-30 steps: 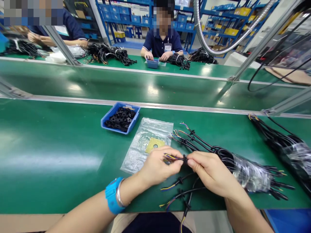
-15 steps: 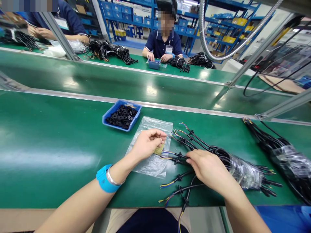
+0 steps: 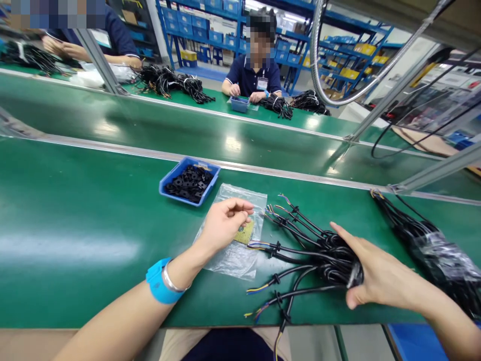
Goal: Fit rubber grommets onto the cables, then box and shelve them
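Left hand (image 3: 221, 223): half curled, small gap between thumb and forefinger, nothing seen in its grasp; over the plastic bag, next to the yellow piece (image 3: 246, 234).
Right hand (image 3: 379, 273): spread wide, thumb near, forefinger far, around the right part of the cable bundle (image 3: 336, 263); contact there likely at the palm, can't tell how firm.
Cable bundle: on the worktop (image 3: 93, 200), right of the plastic bag (image 3: 233, 263); ends fan out left, coloured wires (image 3: 257, 290) exposed.
Black fittings (image 3: 278, 246): on the cables, just behind the coloured wires; one cable runs past the worktop's near edge.
Yellow piece: lies at the bag, partly hidden by the left hand.
Blue bin (image 3: 179, 200): far left of the bag, holds loose black parts (image 3: 190, 181).
Second bundle (image 3: 424, 235): far right, well apart from the first, plastic wrap around it.
Far side: co-worker (image 3: 244, 70) sits with one hand above a small blue tray (image 3: 239, 105), black cables beside it.
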Demonstrator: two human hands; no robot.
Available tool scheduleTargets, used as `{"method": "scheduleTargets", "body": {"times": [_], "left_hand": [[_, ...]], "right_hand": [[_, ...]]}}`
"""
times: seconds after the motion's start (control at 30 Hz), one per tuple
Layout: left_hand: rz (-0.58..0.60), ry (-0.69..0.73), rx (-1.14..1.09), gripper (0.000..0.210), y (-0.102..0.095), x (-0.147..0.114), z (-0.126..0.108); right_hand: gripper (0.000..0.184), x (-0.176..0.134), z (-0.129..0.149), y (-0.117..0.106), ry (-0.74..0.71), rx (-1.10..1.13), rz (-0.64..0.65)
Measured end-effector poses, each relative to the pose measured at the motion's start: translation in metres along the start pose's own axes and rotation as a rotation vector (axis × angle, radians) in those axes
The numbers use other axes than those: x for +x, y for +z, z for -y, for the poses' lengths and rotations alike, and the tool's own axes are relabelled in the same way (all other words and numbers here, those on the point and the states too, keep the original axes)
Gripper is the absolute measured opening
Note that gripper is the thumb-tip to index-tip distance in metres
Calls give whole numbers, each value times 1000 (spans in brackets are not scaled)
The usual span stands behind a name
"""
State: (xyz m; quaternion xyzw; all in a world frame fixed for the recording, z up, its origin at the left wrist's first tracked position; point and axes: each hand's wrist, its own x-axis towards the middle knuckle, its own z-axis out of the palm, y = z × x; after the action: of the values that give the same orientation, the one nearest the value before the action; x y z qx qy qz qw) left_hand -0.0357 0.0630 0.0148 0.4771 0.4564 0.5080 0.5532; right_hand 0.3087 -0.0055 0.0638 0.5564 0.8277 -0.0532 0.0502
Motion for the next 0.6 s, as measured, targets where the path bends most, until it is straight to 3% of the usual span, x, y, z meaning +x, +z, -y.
{"method": "scheduleTargets", "body": {"times": [0.1, 0.27, 0.33, 0.43, 0.47, 0.5, 0.53, 0.6], "left_hand": [[-32, -9, 3, 17, 0, 2, -1], [-42, -104, -73, 33, -2, 7, 2], [157, -167, -99, 50, 6, -1, 4], [755, -208, -106, 95, 31, -24, 6], [906, -190, -140, 111, 43, -33, 6], [971, -164, -206, 119, 55, -39, 4], [935, -123, -329, 121, 67, -44, 1], [754, -74, -578, 111, 86, -44, -8]], "right_hand": [[117, -11, -4, 7, 73, 52, -30], [107, -49, 3, -10, 265, 126, -375], [109, -61, 15, -14, 386, 187, -488], [105, -66, 44, -9, 483, 286, -624], [103, -64, 55, -6, 489, 303, -664], [102, -61, 65, -1, 486, 307, -700], [102, -57, 75, 4, 473, 300, -726], [104, -51, 90, 13, 410, 256, -758]]}}
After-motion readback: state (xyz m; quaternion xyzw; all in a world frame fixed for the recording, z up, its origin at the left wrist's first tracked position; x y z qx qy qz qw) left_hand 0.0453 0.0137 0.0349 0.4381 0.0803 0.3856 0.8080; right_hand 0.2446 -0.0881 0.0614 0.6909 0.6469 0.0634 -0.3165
